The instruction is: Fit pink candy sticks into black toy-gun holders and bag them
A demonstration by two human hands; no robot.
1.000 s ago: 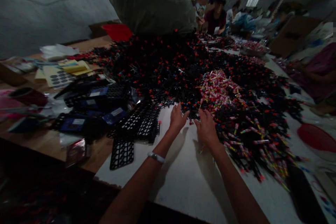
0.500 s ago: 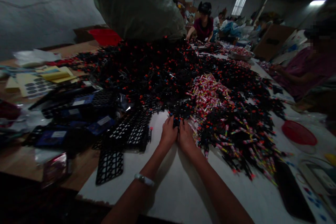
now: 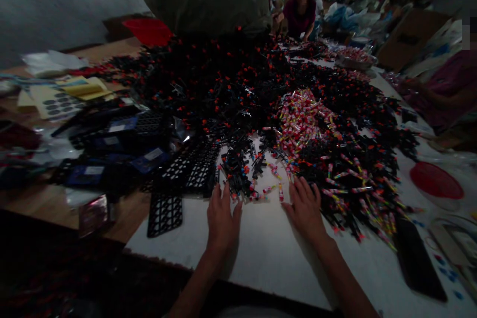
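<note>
My left hand (image 3: 222,216) rests at the near edge of a small cluster of black pieces with orange and blue tips (image 3: 236,166), fingers apart and holding nothing. On the white board (image 3: 261,253), my right hand (image 3: 306,207) lies with its fingers spread, beside the pile of black parts and pink-and-yellow tubes (image 3: 350,184). A few pink tubes (image 3: 275,171) lie between the two hands. Beyond them rises a heap of pink tubes (image 3: 301,119), next to the large dark heap of black pieces (image 3: 208,79).
Black perforated trays (image 3: 165,214) and blue-labelled packs (image 3: 87,175) lie at left. A red round lid (image 3: 436,180) and a dark phone-like slab (image 3: 419,258) are at right. One person (image 3: 300,10) leans over the far end; another (image 3: 447,89) sits at right.
My hands have moved apart and back toward me, and their fingers have spread. Small black pieces and pink tubes now show where the hands were. The camera view has shifted slightly.
</note>
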